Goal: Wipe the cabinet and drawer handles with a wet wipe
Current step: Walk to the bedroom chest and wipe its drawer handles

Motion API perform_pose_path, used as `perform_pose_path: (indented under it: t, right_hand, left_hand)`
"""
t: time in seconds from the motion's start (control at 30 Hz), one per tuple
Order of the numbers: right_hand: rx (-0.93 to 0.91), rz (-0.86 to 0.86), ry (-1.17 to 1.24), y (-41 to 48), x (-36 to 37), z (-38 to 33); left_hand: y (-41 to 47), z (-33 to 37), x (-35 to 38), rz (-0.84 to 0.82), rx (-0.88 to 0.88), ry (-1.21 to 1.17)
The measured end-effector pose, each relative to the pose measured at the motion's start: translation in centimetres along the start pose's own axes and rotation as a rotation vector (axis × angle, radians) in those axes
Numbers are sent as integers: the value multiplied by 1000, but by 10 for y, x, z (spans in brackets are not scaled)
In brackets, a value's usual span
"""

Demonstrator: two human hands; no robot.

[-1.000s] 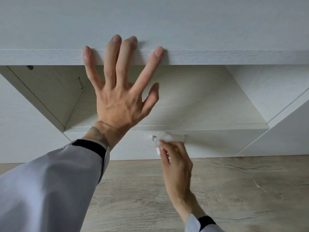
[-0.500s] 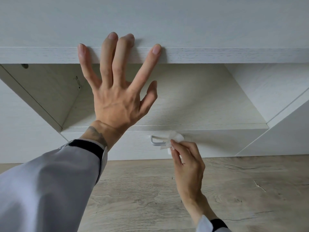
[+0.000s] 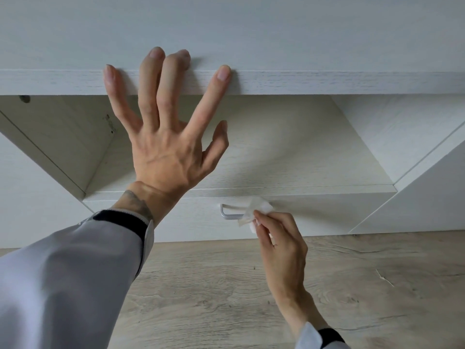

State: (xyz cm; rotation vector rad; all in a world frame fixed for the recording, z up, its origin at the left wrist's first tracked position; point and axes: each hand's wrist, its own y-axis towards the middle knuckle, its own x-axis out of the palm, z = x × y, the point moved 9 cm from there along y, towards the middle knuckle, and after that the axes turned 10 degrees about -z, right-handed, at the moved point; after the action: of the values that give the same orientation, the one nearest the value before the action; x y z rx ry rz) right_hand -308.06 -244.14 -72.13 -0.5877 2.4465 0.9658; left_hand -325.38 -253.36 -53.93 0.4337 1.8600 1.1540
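A metal bar handle [image 3: 230, 214] sticks out of the white drawer front [image 3: 327, 215] low on the cabinet. My right hand [image 3: 281, 245] pinches a crumpled white wet wipe [image 3: 256, 210] and presses it on the right end of the handle, which it covers. The handle's left end is bare. My left hand [image 3: 166, 137] is spread flat, fingers apart, with its fingertips resting on the front edge of the cabinet's top board [image 3: 327, 81]. It holds nothing.
An open shelf compartment [image 3: 302, 147] lies between the top board and the drawer. White cabinet side panels [image 3: 427, 197] flank it on both sides. Light wood-grain floor [image 3: 251, 298] runs below the drawer.
My right hand has slid the wipe along the handle from its left end to its right end, uncovering the left part. My left hand has stayed on the top board.
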Motion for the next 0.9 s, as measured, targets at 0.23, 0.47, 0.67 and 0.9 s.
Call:
perform_pose_path:
  t: [0.23,0.47,0.67,0.9]
  right_hand:
    - [-68,-119,-6,1,43,-42]
    - [-53,-51,-6,3,3,-5]
    - [-75,-50,-17,0,31,-33]
    - [-142,-111,-52,4,15,-21]
  left_hand:
    - [1,0,1,10,5,5]
    - [0,-1,2,5,10,7]
    - [0,1,1,-9,21,7]
    - [0,2,3,-33,27,-6]
